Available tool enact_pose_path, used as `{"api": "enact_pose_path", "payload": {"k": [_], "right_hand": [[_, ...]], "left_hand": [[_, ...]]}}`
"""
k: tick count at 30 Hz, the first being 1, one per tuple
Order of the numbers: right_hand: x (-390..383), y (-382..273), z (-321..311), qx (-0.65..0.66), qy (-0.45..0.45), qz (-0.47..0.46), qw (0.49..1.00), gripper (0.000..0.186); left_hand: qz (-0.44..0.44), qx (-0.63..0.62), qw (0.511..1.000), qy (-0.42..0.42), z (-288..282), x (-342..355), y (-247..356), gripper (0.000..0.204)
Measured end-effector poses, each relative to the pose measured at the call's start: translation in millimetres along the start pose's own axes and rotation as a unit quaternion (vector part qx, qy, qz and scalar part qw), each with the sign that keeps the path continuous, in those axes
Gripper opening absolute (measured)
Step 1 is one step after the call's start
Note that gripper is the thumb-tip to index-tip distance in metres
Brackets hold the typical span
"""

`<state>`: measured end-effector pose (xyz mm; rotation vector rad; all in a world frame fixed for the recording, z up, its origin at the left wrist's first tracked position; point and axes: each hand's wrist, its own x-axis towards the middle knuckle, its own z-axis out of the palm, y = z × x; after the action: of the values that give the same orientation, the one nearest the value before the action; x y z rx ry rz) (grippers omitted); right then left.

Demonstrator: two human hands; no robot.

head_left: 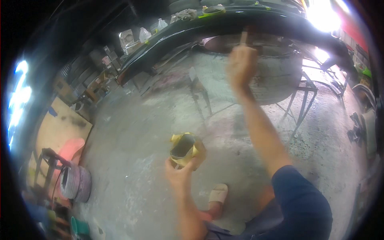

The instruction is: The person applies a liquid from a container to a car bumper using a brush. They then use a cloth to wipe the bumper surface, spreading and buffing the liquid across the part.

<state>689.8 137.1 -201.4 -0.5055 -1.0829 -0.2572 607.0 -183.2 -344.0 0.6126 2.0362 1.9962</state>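
My left hand [182, 170] holds a cup-like container [185, 149] low in front of me, with yellowish wrapping round its rim and a dark inside. My right hand [242, 64] is raised and closed on a short wooden-handled tool [244, 38], probably a brush, blurred at its tip. The tip is at the underside of a long, glossy dark curved panel [180, 28]; I cannot tell whether it touches. Behind my right hand is a large pale, rounded piece [276, 78] on metal stands.
Metal stand legs [304, 108] stand on the concrete floor [132, 160] ahead and right. A plywood board [60, 120], stacked tires [76, 184] and a green bucket [80, 226] are at the left. Jugs [145, 34] and assorted boxes sit farther back.
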Motion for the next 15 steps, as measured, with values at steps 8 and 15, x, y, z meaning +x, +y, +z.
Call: {"api": "enact_pose_path", "payload": {"k": [8, 15], "right_hand": [[-75.8, -126.0, 79.8, 0.130, -0.156, -0.010, 0.979, 0.022], [-55.6, -143.8, 86.9, 0.223, -0.251, -0.022, 0.942, 0.009]], "left_hand": [[0.006, 0.013, 1.000, 0.014, -1.3, -2.1, -3.1, 0.068], [0.063, 0.028, 0.997, -0.033, 7.8, 8.8, -20.6, 0.063]]}}
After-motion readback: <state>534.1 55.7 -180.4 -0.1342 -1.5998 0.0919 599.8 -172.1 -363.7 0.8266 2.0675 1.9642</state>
